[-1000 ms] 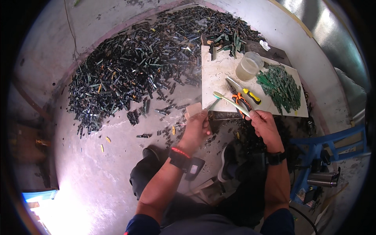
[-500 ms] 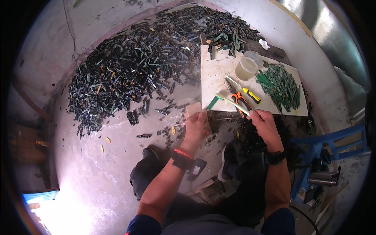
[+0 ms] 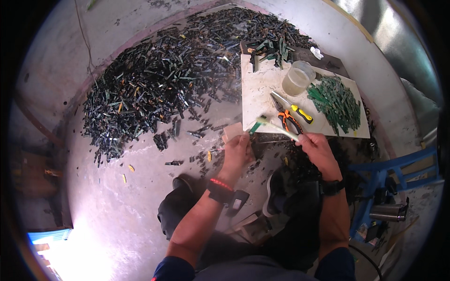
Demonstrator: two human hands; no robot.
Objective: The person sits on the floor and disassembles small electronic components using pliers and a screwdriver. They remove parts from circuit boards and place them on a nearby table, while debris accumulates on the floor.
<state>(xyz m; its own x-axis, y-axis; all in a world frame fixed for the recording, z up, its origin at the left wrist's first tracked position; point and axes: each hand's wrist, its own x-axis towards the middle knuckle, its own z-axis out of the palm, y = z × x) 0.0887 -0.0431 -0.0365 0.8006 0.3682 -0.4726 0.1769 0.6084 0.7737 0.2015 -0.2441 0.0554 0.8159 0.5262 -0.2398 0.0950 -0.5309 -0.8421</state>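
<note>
My left hand (image 3: 238, 149), closed, pinches the near end of a small green circuit-board strip (image 3: 254, 127) at the board's front left corner. In my right hand (image 3: 317, 149) is a pale toothbrush (image 3: 280, 129), gripped by its handle end. Its blurred head lies at the upper part of the strip. Beyond the brush, pliers (image 3: 288, 119) with orange-and-black handles rest on the white board (image 3: 262, 89), beside a screwdriver (image 3: 300, 111) with a yellow-and-black handle. A clear cup (image 3: 297, 78) of cloudy liquid stands behind them. To its right lies a pile of green strips (image 3: 336, 105).
A large heap of dark strips (image 3: 154, 79) covers the floor at far left. More strips (image 3: 276, 49) lie at the board's back edge, near a crumpled white tissue (image 3: 316, 53). A blue chair (image 3: 375, 173) and a metal flask (image 3: 388, 212) are at right.
The toothbrush head has shifted slightly down along the strip, with its handle now lying flatter. Both hands stay nearly in place; the view has moved a little.
</note>
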